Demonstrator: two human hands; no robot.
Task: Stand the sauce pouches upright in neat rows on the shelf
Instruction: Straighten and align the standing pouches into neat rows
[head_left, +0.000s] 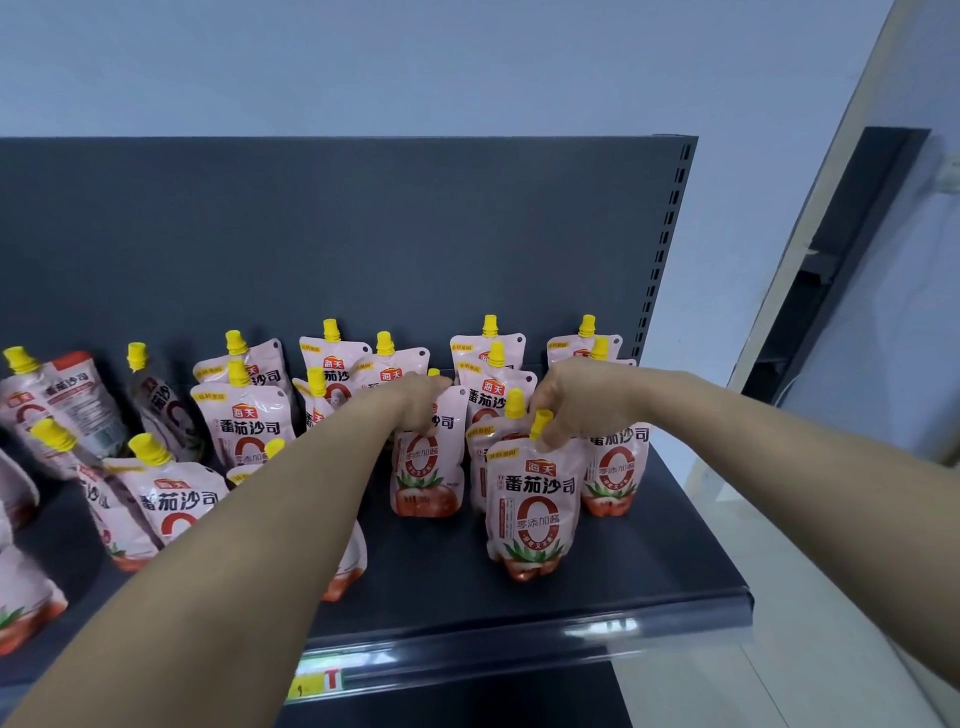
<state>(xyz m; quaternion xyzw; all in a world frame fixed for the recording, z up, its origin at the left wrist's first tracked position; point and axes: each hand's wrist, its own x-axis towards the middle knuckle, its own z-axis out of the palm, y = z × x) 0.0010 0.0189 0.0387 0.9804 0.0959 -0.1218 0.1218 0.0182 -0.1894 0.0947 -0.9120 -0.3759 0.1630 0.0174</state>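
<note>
Several pink sauce pouches with yellow caps stand on a dark grey shelf (597, 587). My right hand (576, 400) pinches the top of the front pouch (532, 512), right by its yellow cap; that pouch stands upright near the shelf's front right. My left hand (415, 402) grips the top of another upright pouch (428, 467) in the middle, hiding its cap. Behind them more pouches stand in rows against the back panel. On the left, a few pouches (62, 405) lean or lie tilted.
The shelf's dark back panel (363, 234) rises behind the pouches, with a slotted upright (667, 234) at its right end. A clear price rail with a yellow tag (311, 683) runs along the front edge. A pale wall and floor lie to the right.
</note>
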